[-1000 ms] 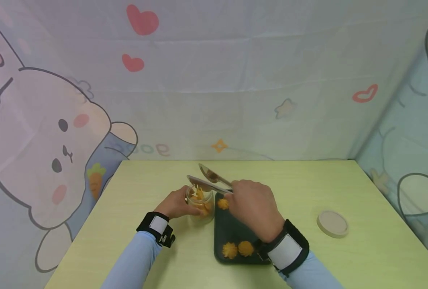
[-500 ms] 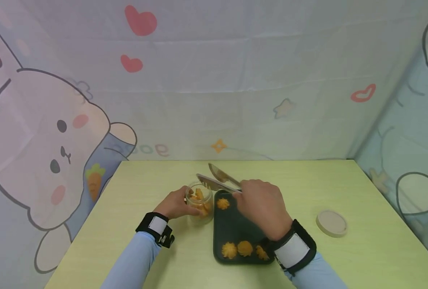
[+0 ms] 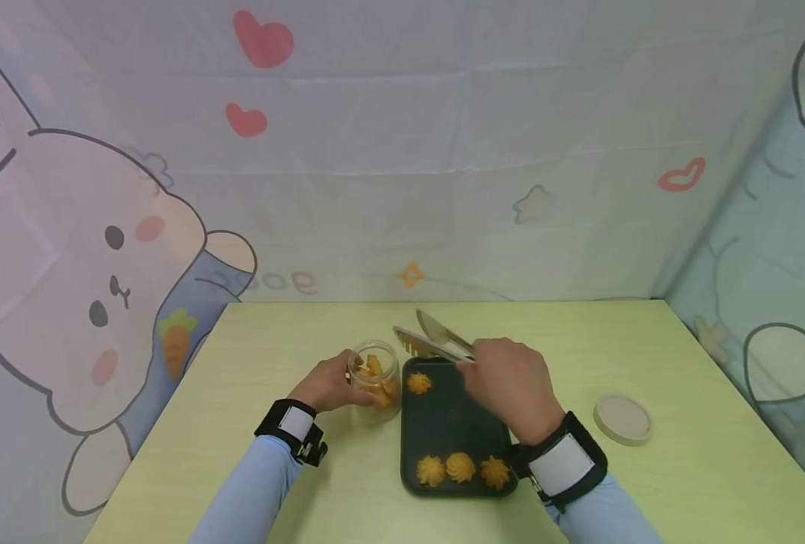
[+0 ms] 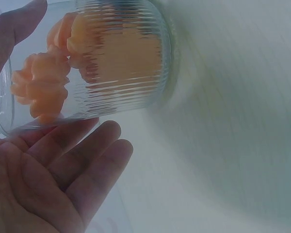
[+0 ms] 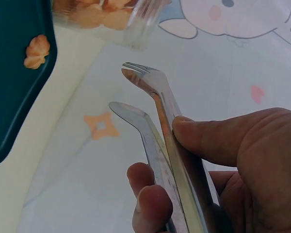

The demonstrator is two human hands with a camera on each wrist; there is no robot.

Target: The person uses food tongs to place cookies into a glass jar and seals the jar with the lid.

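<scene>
On a pale green worktop (image 3: 647, 483) – cartoon curtains (image 3: 103, 249) around – the left hand (image 3: 331, 385) cups a jar (image 3: 375, 372) beside the tray (image 3: 443, 423); the right hand (image 3: 511, 385) grips empty tongs (image 3: 433, 341) above it.

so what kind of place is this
Probably a staged tabletop recording booth, not a real kitchen: cartoon rabbit cloth backdrop on all sides, a bare green table, and wrist straps on both arms.

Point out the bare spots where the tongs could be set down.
Free: the table around the lid, the strip behind the tray, and the left side beyond the left hand. Crowded: jar against the tray, cookies along its near edge, right hand with tongs above it.
</scene>
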